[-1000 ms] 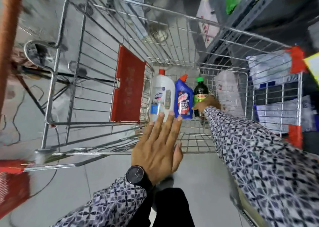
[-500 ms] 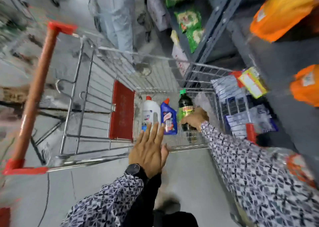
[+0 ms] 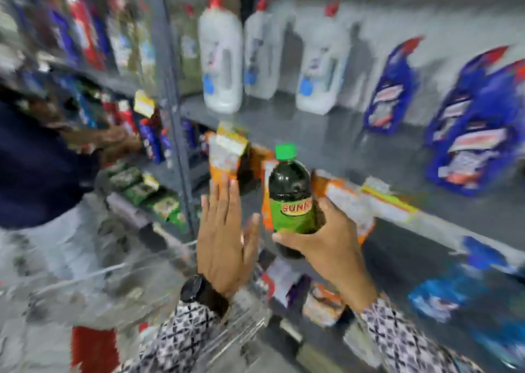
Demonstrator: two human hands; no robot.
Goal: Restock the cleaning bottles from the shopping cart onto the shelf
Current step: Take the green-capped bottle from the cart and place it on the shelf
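The dark bottle [image 3: 292, 193] with the green cap sits upright in your right hand [image 3: 326, 245], just right of the frame's centre. Your right fingers curl round its lower body below the green label, thumb [image 3: 287, 239] across the front and the other fingers wrapping the right side, so the grip closes firmly on the bottle. The base of the bottle is hidden behind your thumb and palm.

Your left hand [image 3: 224, 239] holds nothing. Its fingers [image 3: 224, 199] are straight and pressed close together, pointing up, with the thumb set slightly apart toward the bottle; the palm faces away from you, just left of the bottle and not touching it. A black watch [image 3: 199, 289] sits on that wrist, above a patterned sleeve [image 3: 181, 335].

Beyond your hands, the grey shelf [image 3: 326, 142] runs across the upper right of the frame. Three white bottles [image 3: 221, 60] with red caps stand on it at upper centre, and blue bottles [image 3: 477, 134] stand to the right, all blurred. Orange packets [image 3: 224, 157] lie on the level below, behind your fingertips. Wire of the shopping cart [image 3: 233, 330] shows at the bottom centre. Another person [image 3: 37, 162] in dark blue fills the left edge.
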